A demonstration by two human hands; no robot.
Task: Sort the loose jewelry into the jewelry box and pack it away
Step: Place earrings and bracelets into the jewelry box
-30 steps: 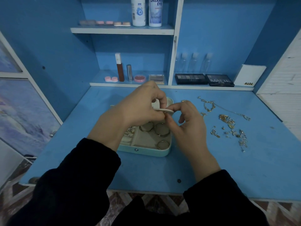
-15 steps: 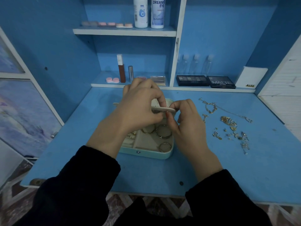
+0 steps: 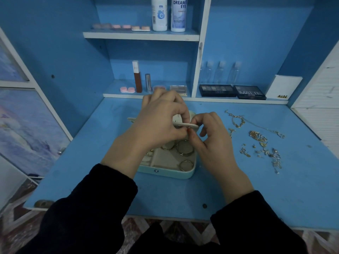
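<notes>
A pale green jewelry box point(image 3: 165, 172) lies open on the blue desk, with gold bangles point(image 3: 185, 147) and a smaller ring point(image 3: 186, 165) in its cream compartments. Above the box my left hand point(image 3: 156, 123) grips a flat cream panel point(image 3: 190, 125) by its edge. My right hand point(image 3: 211, 138) pinches a tiny piece of jewelry point(image 3: 189, 129) against the underside of that panel. To the right, loose gold and silver jewelry point(image 3: 260, 142) is scattered on the desk, with a thin chain point(image 3: 238, 120) behind it. My hands hide the back part of the box.
Behind the desk, low shelves hold black makeup palettes point(image 3: 233, 91), several clear bottles point(image 3: 220, 72), lipsticks point(image 3: 137, 77) and pink lens cases point(image 3: 127, 89). Two white bottles point(image 3: 168, 13) stand on the upper shelf. A white card marked NUDE point(image 3: 282, 87) leans at the right.
Both hands stay together at the cream panel over the box. My right fingers have shifted slightly under the panel's end. The loose jewelry has not moved.
</notes>
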